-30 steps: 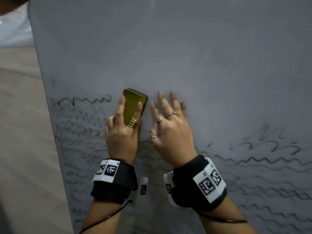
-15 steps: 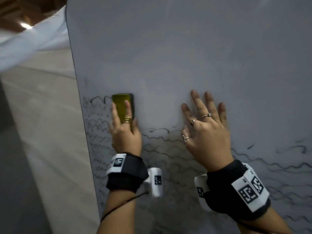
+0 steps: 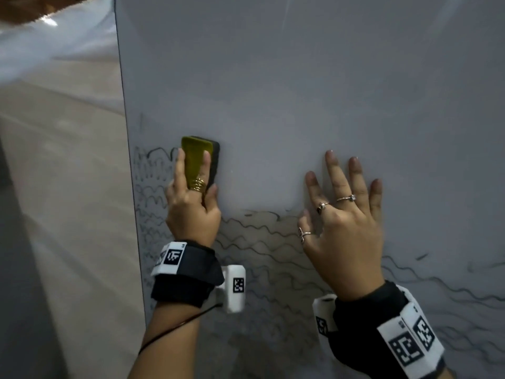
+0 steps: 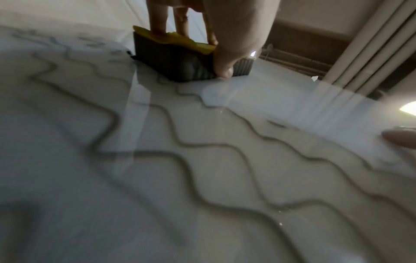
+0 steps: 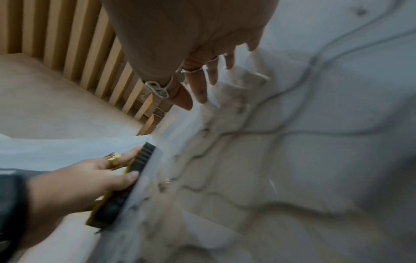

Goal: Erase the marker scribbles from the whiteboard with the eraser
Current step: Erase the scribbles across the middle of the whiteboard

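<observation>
- The whiteboard (image 3: 300, 77) is the landmark; beyond its left edge lies a pale beige floor (image 3: 62, 187).
- Just inside that left edge, black wavy marker scribbles (image 3: 153, 192) run down the board.
- The left hand (image 3: 192, 206) grips the eraser (image 3: 200, 157), two fingers stretched over its yellow back and the thumb (image 4: 221, 69) pinching its dark ribbed side.
- The eraser lies pressed flat on the board near the left edge, at the top of the scribbled zone.
- More wavy scribbles cross the lower board between the hands; the board above them is wiped clean.
- The right hand (image 3: 344, 228) lies open, ringed fingers spread flat on the board, well right of the eraser.
</observation>
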`<state>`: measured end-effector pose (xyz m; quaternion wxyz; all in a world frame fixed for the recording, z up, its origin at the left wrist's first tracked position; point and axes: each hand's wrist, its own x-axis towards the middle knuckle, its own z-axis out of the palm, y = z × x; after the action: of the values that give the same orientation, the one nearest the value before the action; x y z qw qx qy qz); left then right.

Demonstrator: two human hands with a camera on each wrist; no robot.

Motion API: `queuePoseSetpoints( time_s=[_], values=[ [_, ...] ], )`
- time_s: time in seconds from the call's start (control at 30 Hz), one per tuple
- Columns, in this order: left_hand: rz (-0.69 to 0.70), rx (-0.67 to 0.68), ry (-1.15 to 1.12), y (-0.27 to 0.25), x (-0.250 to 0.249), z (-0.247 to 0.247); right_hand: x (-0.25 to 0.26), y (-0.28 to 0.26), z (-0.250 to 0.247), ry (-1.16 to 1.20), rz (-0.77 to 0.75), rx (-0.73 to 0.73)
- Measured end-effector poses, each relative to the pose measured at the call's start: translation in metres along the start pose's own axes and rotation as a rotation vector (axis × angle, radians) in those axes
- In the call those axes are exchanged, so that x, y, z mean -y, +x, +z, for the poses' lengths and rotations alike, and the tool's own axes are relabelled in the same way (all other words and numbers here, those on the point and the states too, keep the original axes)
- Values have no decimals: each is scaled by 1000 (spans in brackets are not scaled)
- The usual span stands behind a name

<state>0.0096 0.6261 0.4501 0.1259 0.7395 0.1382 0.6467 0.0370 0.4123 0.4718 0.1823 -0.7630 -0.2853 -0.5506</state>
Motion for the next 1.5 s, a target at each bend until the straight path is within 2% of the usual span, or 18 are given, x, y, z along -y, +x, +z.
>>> queuePoseSetpoints(
  time_s=[0.07,0.13,0.23,0.33,0.4,0.47,0.5,0.63,0.73,0.77,0.9,1.07,1.1,1.2,1.27,1.33,1.4,1.5],
  values=[
    [-31,-2,-8,1,-5,1,14,2,0,46,42,-30],
    [44,1,-16,-2,-5,-1,35,9,4,108,4,-20],
    [160,31,25,1,9,-6,67,26,25,126,-93,107],
    [-5,3,30,16,33,-11,86,31,44,31,-104,190],
    [-136,-19,16,25,48,-11,87,29,50,1,-93,182],
    [-187,-33,-6,28,46,-10,84,28,52,-8,-103,156],
    [-146,-39,-36,27,36,-10,82,28,53,-12,-106,146],
    [230,38,-28,11,-4,-5,80,30,55,-3,-98,132],
    [279,79,-25,23,11,-8,77,29,53,-1,-103,119],
    [270,52,-18,27,18,-12,76,29,53,5,-104,120],
    [32,-55,-145,32,25,-20,73,28,51,15,-122,134],
    [249,14,21,21,39,-9,75,27,54,10,-116,96],
    [221,19,25,23,49,-9,76,27,55,15,-113,91],
    [-118,-24,-45,35,79,-14,79,28,57,27,-94,82],
    [-210,-2,-10,35,89,-13,87,30,58,46,-45,63],
    [-148,2,-19,31,83,-13,99,35,61,81,-3,31],
    [-46,10,-52,24,77,-17,112,39,68,96,-51,53],
    [-120,31,-46,30,95,-24,126,43,79,72,-130,121]
  ],
)
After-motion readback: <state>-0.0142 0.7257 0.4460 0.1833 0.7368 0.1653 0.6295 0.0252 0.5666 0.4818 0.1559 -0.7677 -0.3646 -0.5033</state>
